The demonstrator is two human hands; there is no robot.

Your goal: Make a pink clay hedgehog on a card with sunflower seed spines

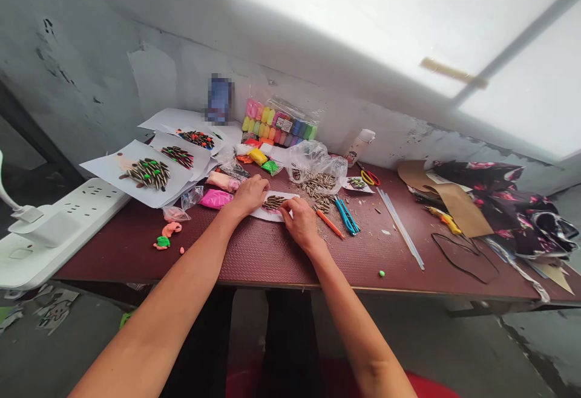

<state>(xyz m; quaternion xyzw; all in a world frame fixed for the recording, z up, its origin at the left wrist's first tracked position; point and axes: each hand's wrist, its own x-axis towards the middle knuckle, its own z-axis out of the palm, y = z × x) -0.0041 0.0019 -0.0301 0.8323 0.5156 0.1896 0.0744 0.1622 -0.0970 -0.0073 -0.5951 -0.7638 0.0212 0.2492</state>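
Note:
On the table in front of me lies a small white paper [273,216] with striped sunflower seeds [274,202] set close together on it. My left hand [252,195] is at the paper's left and upper edge, fingers bent and holding it. Over the right side of the paper, my right hand [300,221] has thumb and fingers pinched together at the seeds; whatever is between the fingertips is hidden. Loose sunflower seeds [318,186] spill from a clear plastic bag [318,159] just beyond. An orange pen-like tool [330,224] and a blue utility knife [347,215] lie right of my right hand.
Seed-covered paper sheets [147,174] lie left, beside a white power strip [68,222]. Coloured clay packs [279,123] lean at the wall; a pink pack [216,199] lies nearer. Rightward are scissors [370,177], clear glue sticks [402,228], a yellow glue gun [447,221] and dark floral cloth [521,210].

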